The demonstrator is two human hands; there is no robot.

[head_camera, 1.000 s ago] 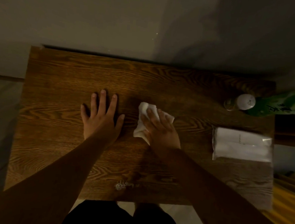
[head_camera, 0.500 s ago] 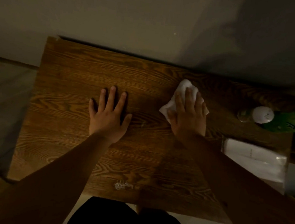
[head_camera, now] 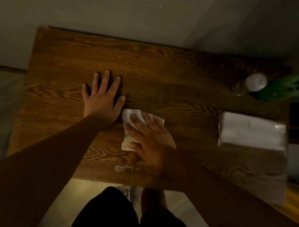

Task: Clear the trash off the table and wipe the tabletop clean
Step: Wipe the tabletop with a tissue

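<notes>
A dark wooden table [head_camera: 166,66] fills the middle of the view. My right hand [head_camera: 150,140] presses a crumpled white tissue [head_camera: 130,114] flat against the tabletop near the centre, with part of the tissue showing past my fingers. My left hand [head_camera: 102,100] lies flat on the wood just to the left of the tissue, fingers spread, holding nothing. A small wet or shiny spot [head_camera: 121,167] sits near the table's front edge.
A white pack of tissues [head_camera: 251,133] lies at the table's right side. Behind it a green bottle with a white cap [head_camera: 256,82] lies on its side. A wall runs along the far edge. My legs show below the front edge.
My right hand has slid the tissue from the far right-centre back toward me and to the left, close to my left hand. The left hand has stayed put.
</notes>
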